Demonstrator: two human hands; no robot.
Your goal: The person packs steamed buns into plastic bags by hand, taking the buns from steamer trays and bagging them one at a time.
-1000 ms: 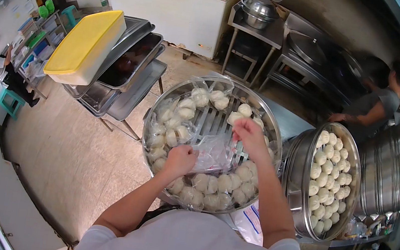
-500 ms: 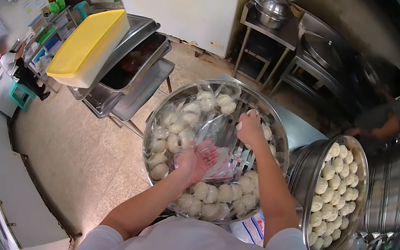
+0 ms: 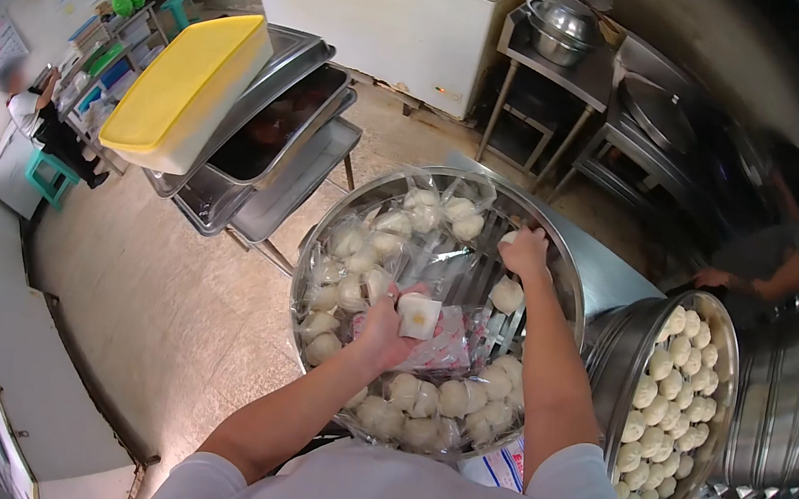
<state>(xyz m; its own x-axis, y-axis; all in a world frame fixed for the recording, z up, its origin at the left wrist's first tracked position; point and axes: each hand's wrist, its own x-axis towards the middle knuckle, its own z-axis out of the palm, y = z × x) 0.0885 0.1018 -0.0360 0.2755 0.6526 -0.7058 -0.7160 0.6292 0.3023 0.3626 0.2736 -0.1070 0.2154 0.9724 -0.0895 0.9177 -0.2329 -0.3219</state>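
Note:
My left hand holds a white bun, its square paper base turned up, over pink-and-white plastic bags in the round metal steamer. At the steamer's right side, my right hand has its fingers closed round another bun, mostly hidden by the fingers. Just below that hand, an unwrapped bun lies on the slats. Bagged buns line the steamer's left, top and lower sides.
Right of the steamer stands a tilted steamer full of buns, with stacked steamers beyond. A person is behind them. At left are a yellow-lidded box on metal trays, and another person near a green stool.
My left hand was open, palm up, and now has a bun in it. My right hand has moved from the bun pair to another bun by the steamer's right rim. The view has shifted slightly.

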